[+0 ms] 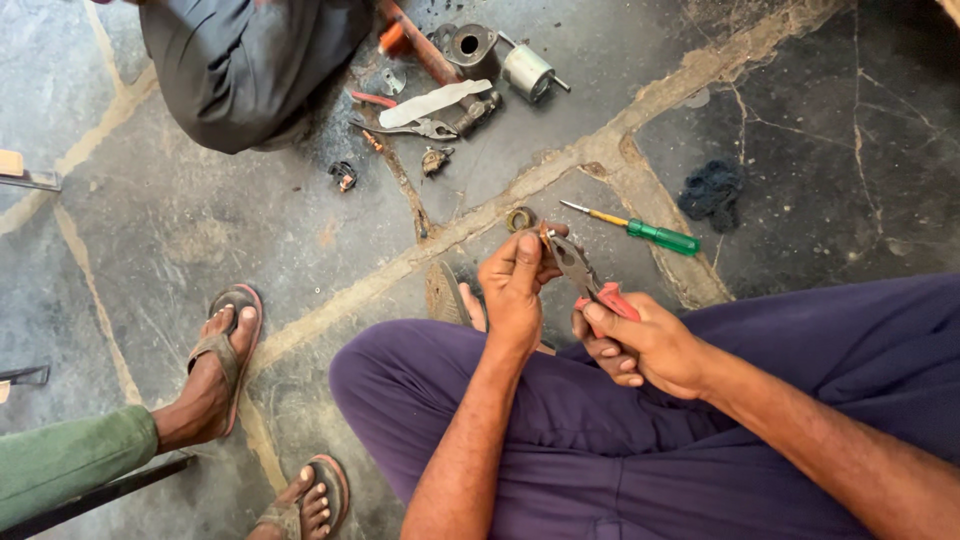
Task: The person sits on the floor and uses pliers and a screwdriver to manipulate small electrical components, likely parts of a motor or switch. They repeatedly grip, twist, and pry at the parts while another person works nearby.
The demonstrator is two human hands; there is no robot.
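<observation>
The person sits on the stone floor [200, 230] with legs in purple trousers [640, 440] folded in front. The right hand [645, 345] is wrapped around the red handles of a pair of pliers [585, 280], fingers closed tight on them. The metal nose of the pliers points up and to the left. The left hand [515, 285] is up at that nose, with thumb and fingers pinched together around a small part there. The part is too small to see well. Both hands are close together, just above the knee.

To the left, two feet in sandals [225, 350] rest on the floor. They belong to another person with a green trouser leg [70, 460].

Just past the hands, one small metal ring [520, 218] lies on a pale crack in the floor. Beside it, to the right, lies one screwdriver [640, 230] with a green handle and a yellow neck. Farther right is one dark blue cloth [710, 190], bunched up.

Farther away, at the top, a third person in dark grey trousers [240, 60] sits. Next to them is a small heap of things: one more pair of pliers [410, 126], one pale flat strip [435, 103], one silver cylinder with a rod [528, 70], one round grey metal housing [468, 45], and a few small loose bits. Nothing lies between the hands and the ring.
</observation>
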